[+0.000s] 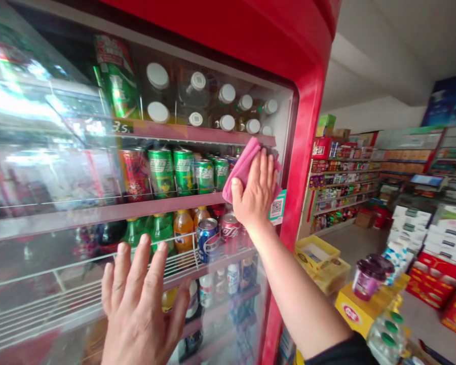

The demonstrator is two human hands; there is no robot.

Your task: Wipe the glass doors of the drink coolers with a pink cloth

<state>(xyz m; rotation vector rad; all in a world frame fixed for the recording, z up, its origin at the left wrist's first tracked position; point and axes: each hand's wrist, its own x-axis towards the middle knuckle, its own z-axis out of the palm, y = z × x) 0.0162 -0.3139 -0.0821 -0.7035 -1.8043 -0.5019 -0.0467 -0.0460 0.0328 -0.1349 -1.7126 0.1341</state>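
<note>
A folded pink cloth (247,165) lies against the glass door (228,299) of a red drinks fridge (307,126). My right hand (255,190) presses it there, fingers together and pointing up, the thumb along the cloth's left edge. Lower down on the left, my left hand (140,309) is raised with its fingers spread and nothing in it; whether it touches the glass I cannot tell. Behind the glass stand green cans (161,172), a blue can (207,238) and orange bottles (183,228). A QR code sticker (276,207) sits just below right of the cloth.
Right of the fridge are yellow boxes (319,248), a purple-lidded cup tub (368,276) on a yellow carton (355,306), and green-capped bottles (389,329). Farther back stand stocked shelves (344,177) and red cartons (433,279). Reflections cover the door's left part.
</note>
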